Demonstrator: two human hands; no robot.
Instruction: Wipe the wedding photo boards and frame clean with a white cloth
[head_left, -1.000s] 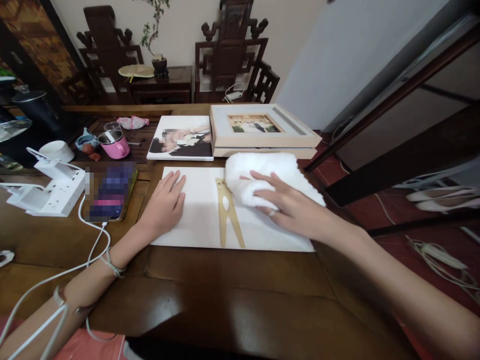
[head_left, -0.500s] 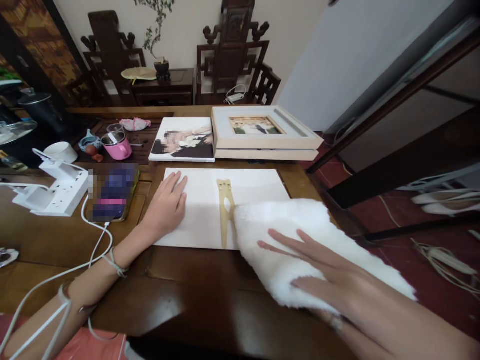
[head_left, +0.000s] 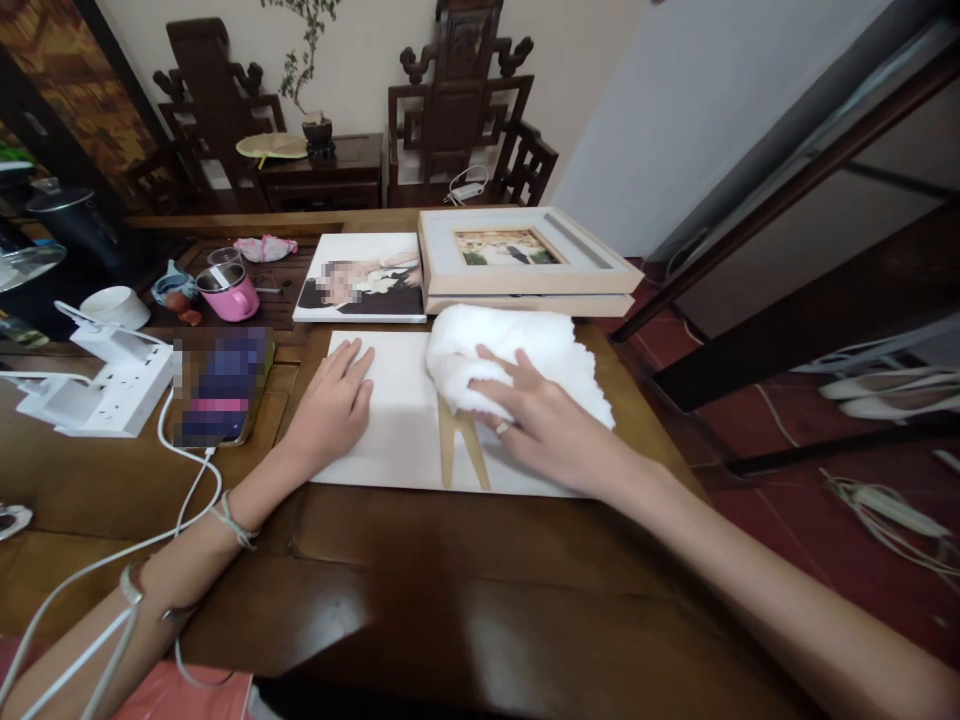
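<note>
A white board (head_left: 397, 420), the back of a picture with a tan wooden stand (head_left: 459, 450) on it, lies flat on the brown wooden table (head_left: 465, 590). My left hand (head_left: 330, 408) rests flat on the board's left edge, fingers stretched out. My right hand (head_left: 536, 425) presses a fluffy white cloth (head_left: 510, 355) onto the board's far right part, fingers spread over the cloth. The cloth covers the top of the stand.
Beyond the board lie an unframed photo print (head_left: 364, 278) and stacked framed pictures (head_left: 517, 262). To the left are a phone (head_left: 219, 385), a white power strip (head_left: 105, 375) with cables, a pink mug (head_left: 229, 290) and a white bowl (head_left: 112, 305). Dark carved chairs stand behind.
My right hand has swept the cloth from the near right corner of the board back up to its far side. My left hand has stayed put.
</note>
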